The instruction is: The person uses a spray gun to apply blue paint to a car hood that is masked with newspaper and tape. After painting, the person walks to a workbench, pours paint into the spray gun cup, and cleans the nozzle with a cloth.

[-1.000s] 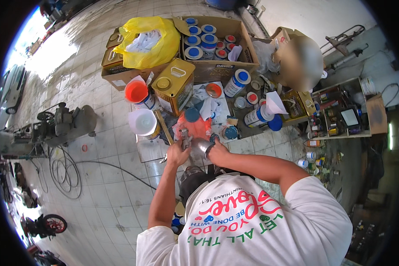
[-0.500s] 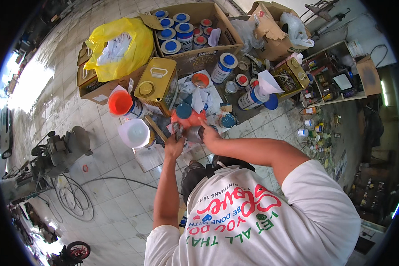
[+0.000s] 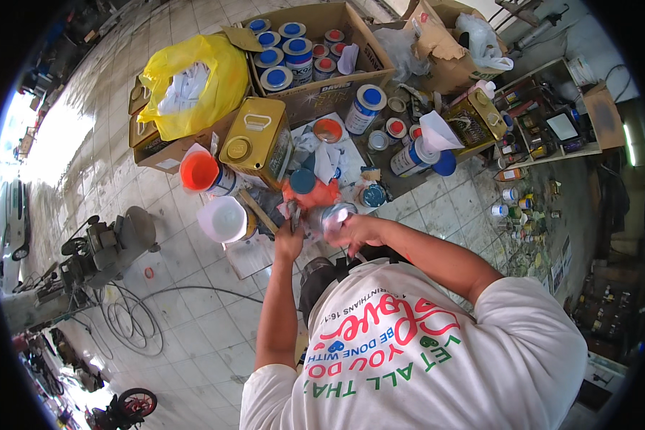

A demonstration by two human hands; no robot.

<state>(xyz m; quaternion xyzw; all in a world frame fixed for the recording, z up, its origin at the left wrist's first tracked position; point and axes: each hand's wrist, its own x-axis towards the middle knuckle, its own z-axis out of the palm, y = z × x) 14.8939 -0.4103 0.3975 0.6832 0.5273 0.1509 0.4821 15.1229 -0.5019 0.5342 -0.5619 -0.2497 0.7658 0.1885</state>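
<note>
My left hand is closed around a small silver metal tool, partly hidden by the fingers. Beside it, a grey cylindrical cup lies on its side between my hands. My right hand is closed at the cup's near end, with a pale crumpled piece, cloth or paper, at its fingers; motion blurs it. Just beyond both hands lies an orange-stained sheet, next to a can with a dark teal top. A wooden stick slants down to my left hand.
Left of my hands stand a white paper-lined can, an orange-filled container and a gold tin. Beyond them are a yellow bag and a carton of cans. A teal-smeared can stands right. A hose crosses the floor.
My right hand has drawn slightly back and to the right, its fingers now bent around the pale piece. The cup looks paler and blurred. My left hand keeps its grip; the whole view has shifted slightly.
</note>
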